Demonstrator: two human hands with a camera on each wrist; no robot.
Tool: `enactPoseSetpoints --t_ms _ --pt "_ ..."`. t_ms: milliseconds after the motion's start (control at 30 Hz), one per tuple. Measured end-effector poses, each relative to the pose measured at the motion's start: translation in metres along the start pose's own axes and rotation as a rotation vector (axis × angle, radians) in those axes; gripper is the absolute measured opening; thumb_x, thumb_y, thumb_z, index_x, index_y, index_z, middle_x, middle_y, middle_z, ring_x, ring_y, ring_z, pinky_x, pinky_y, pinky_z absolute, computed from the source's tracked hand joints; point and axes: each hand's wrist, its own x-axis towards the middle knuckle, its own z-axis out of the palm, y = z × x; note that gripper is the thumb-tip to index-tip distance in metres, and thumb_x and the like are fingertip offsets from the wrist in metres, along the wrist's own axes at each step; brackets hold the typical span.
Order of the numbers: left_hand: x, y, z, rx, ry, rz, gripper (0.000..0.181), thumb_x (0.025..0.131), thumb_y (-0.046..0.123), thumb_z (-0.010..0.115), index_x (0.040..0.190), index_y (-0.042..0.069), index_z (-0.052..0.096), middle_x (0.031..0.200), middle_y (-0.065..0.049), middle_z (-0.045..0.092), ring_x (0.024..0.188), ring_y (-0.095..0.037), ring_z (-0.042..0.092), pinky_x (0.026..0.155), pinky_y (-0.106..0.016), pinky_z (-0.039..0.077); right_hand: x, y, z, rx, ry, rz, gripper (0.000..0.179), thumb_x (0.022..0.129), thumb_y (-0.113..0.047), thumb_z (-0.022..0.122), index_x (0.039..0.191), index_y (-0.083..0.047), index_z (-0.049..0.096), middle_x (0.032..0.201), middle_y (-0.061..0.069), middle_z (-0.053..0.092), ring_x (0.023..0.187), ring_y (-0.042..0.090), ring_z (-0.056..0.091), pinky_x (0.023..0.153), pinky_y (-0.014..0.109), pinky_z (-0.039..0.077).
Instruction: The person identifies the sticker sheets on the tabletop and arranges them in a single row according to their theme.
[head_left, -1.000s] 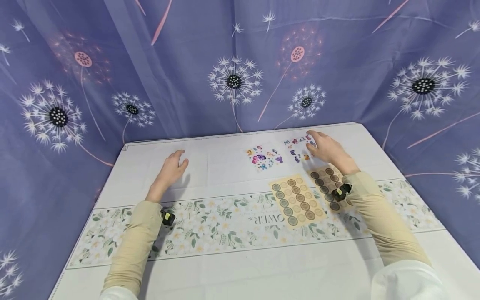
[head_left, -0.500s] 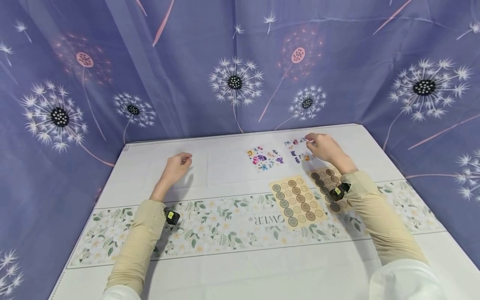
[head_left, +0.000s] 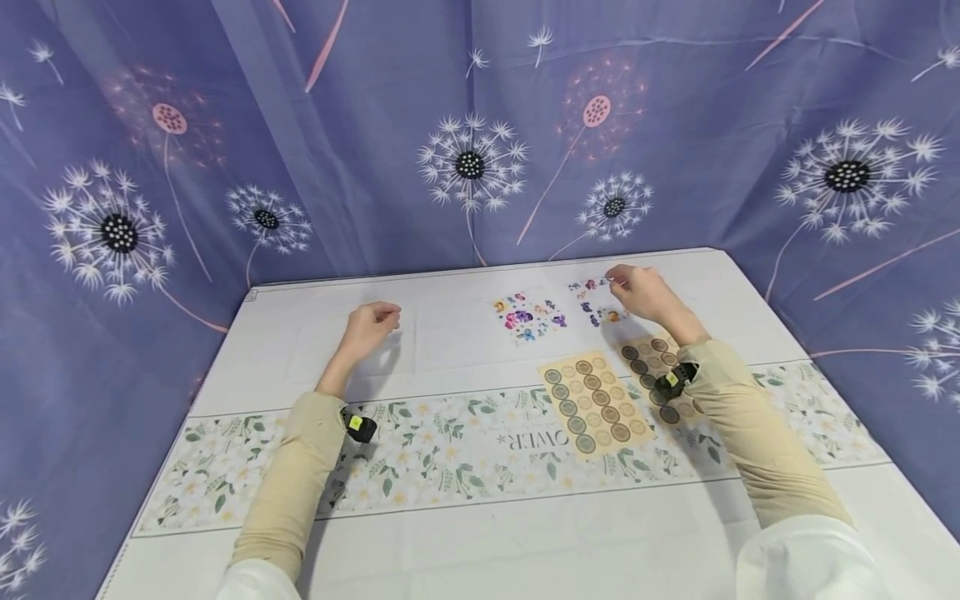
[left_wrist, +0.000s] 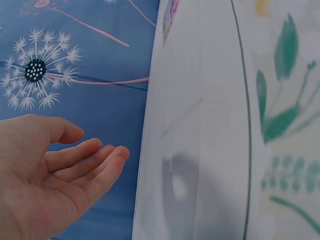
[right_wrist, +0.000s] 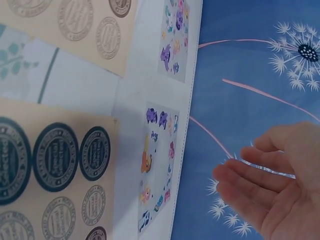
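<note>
While the right hand point(head_left: 645, 295) arches, loosely bent, over the rightmost colourful sticker sheet point(head_left: 596, 303) flat on the desk point(head_left: 465, 558), the left hand point(head_left: 366, 330) hangs above the desk's left side; each grip, relaxed and fairly narrow, holds nothing.

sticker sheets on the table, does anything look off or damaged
Yes, one: the right colourful sheet is bare in its middle, while the left colourful sheet is printed there, so something may be peeled off. No tears or spills stand out.
</note>
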Motion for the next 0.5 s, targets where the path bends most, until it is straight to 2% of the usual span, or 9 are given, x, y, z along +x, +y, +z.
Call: enactPoseSetpoints --t_ms 200,333,500 --pt "0.004 0.002 0.006 -0.116 -0.018 -0.041 0.035 0.099 0.01 0.045 0.125 -0.008 0.058 0.115 -0.029 0.065 0.103 -0.039 0.066 0.082 -0.027 0.06 0.004 -0.001 0.0 0.024 -0.005 -0.008 0.031 0.097 -0.006 0.044 0.12 0.008 0.06 0.109 0.03 0.066 0.1 0.043 0.064 0.09 0.055 0.054" --pt "0.006 0.003 0.011 -0.171 -0.019 -0.052 0.034 0.099 0.009 0.046 0.124 -0.01 0.058 0.116 -0.03 0.064 0.103 -0.039 0.066 0.082 -0.026 0.06 0.005 -0.002 0.002 0.025 -0.003 -0.018 0.029 0.097 -0.006 0.045 0.117 0.008 0.062 0.107 0.029 0.067 0.096 0.042 0.065 0.086 0.054 0.055" --pt "0.008 0.004 0.016 -0.226 -0.019 -0.071 0.034 0.098 0.007 0.046 0.123 -0.013 0.058 0.115 -0.032 0.064 0.099 -0.036 0.067 0.082 -0.026 0.061 0.008 -0.004 0.004 0.05 -0.015 0.003 0.029 0.096 -0.005 0.046 0.117 0.007 0.063 0.105 0.027 0.068 0.096 0.04 0.066 0.088 0.054 0.055"
